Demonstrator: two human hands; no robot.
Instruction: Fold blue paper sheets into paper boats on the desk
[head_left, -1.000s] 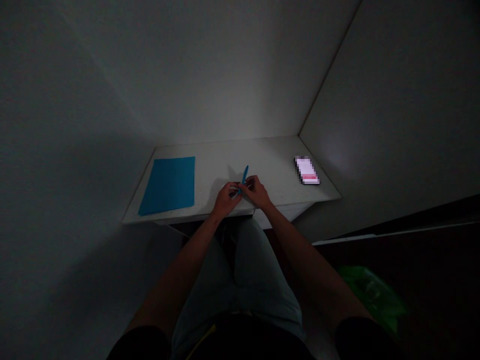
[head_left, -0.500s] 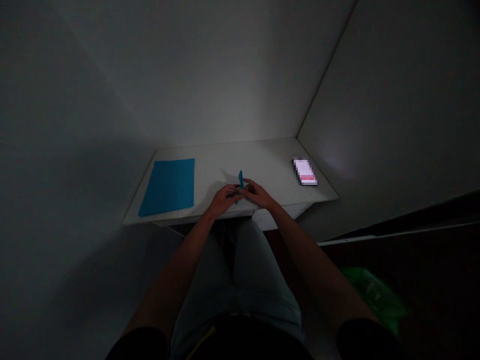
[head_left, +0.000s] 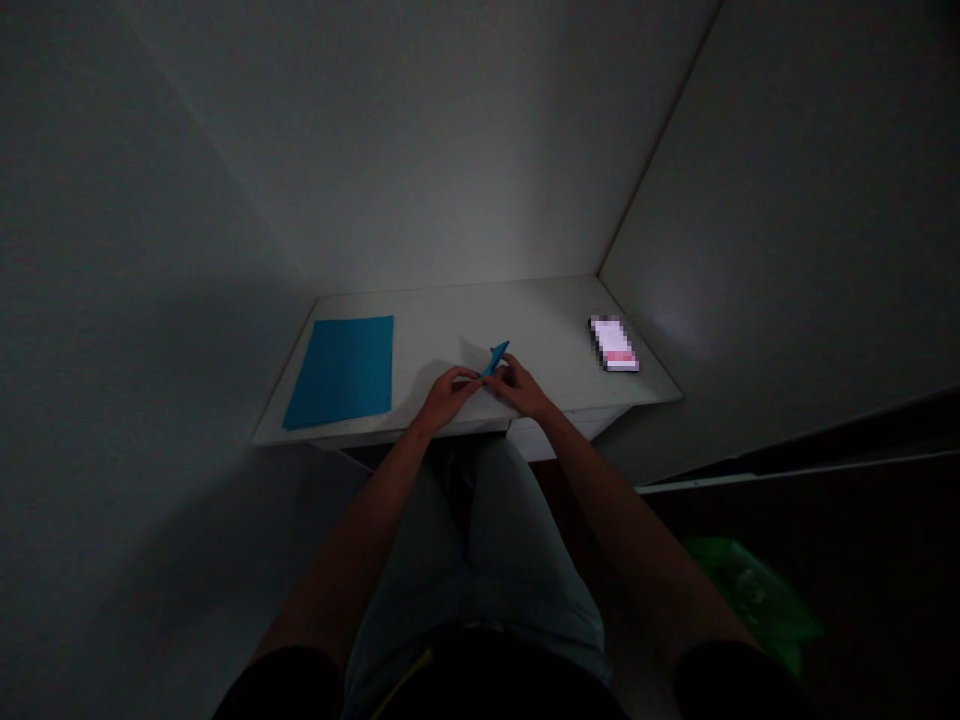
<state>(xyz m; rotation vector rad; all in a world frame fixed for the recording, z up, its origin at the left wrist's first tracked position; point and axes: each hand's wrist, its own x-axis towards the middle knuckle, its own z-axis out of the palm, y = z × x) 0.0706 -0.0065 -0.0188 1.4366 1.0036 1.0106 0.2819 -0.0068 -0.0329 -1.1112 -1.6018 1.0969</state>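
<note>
In dim light, a small folded piece of blue paper [head_left: 496, 357] is held just above the front of a white table [head_left: 525, 310]. My left hand [head_left: 448, 394] pinches its left end and my right hand [head_left: 519, 387] pinches its right side; both are closed on it. The paper's pointed tip sticks up and to the right between the hands. A flat blue sheet of paper [head_left: 341, 370] lies on the table's left part, apart from the hands.
A lit phone [head_left: 614, 343] lies at the table's right side near the wall corner. White walls close in on the left, back and right. A green bag [head_left: 750, 590] sits on the dark floor at lower right. My legs are under the table's front edge.
The folded blue paper has turned in my hands: its tip stood nearly upright before and now leans to the right. Both hands stayed at the same place.
</note>
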